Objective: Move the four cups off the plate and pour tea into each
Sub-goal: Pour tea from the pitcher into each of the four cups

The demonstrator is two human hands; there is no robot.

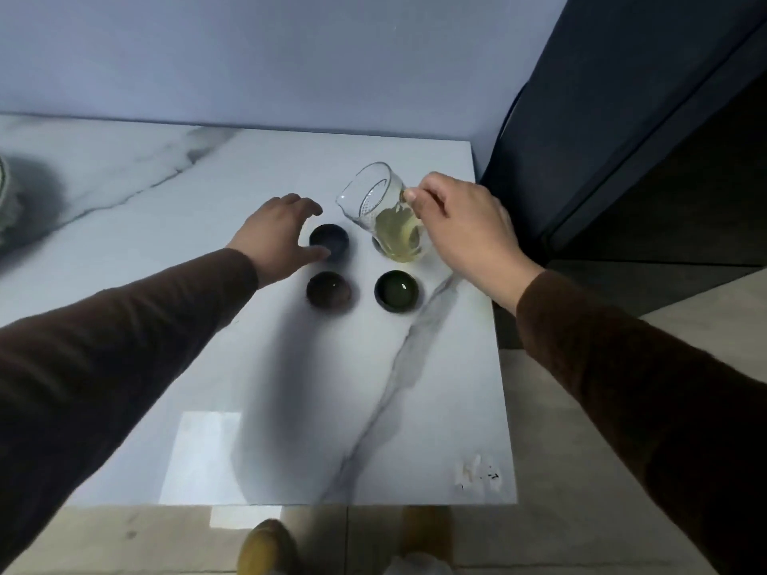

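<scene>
On the counter: four small dark cups stand in a square on the white marble-patterned counter (pixel 290 388), all of them off any plate.
Near right cup: the small dark round cup with greenish liquid (pixel 396 291) stands alone, a glint on its surface.
Near left cup: the small dark brownish round cup (pixel 328 293) sits just left of it, apart from it; whether it holds tea cannot be told.
Far left cup: the small dark bluish round cup (pixel 328 241) stands behind the brownish one; its contents cannot be told.
Far right cup: the fourth small dark cup (pixel 377 243) shows only as a sliver of rim behind the pitcher.
Pitcher: the clear glass pitcher with pale yellow-green tea (pixel 384 213) is held above the far right cup, tilted with its mouth up and to the left and the tea pooled in its lower end.
Right hand: the right hand (pixel 469 230) grips the pitcher at its right side, thumb and fingers (pixel 411 196) closed on it.
Left hand: the left hand (pixel 278 238) hovers spread and empty just left of the bluish cup, thumb close to its rim; contact cannot be told.
Sleeves: both arms wear dark brown sleeves (pixel 124 346).
Surroundings: a pale bluish wall (pixel 290 56) rises behind the counter, and a dark panel (pixel 622 118) stands to the right.
</scene>
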